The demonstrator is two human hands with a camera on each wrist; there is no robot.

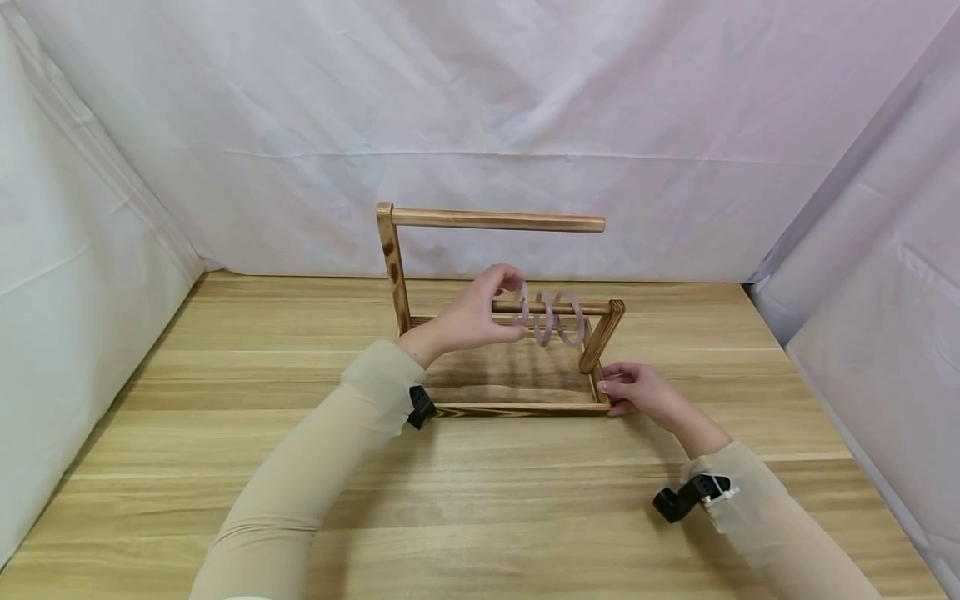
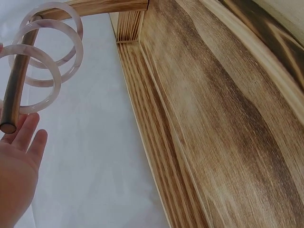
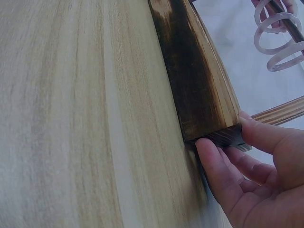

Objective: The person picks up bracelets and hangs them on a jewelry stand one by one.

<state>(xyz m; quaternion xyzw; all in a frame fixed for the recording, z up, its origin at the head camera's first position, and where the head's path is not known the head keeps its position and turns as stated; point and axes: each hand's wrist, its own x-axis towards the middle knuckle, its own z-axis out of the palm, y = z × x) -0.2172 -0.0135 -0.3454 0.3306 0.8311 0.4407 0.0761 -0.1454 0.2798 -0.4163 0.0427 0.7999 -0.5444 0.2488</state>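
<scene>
A wooden two-armed rack [image 1: 517, 410] stands on the table, and three pale translucent bangles hang around its lower rod [image 1: 597, 308]. My left hand [image 1: 468, 317] holds the leftmost bangle [image 2: 57, 81] between thumb and fingers, near the rod's free end. Further along, the middle bangle [image 1: 551, 318] and the right bangle [image 1: 582, 318] are untouched. At the base's front right corner, my right hand [image 1: 637, 390] grips the frame. The right wrist view shows its thumb and fingers pressed against the frame's dark end [image 3: 199, 95].
Above and behind the bangles runs the rack's upper rod [image 1: 495, 220], on a left post [image 1: 393, 267]. A short right post [image 1: 602, 337] carries the lower rod. White cloth [image 1: 480, 100] hangs behind and at both sides of the wooden table [image 1: 525, 500].
</scene>
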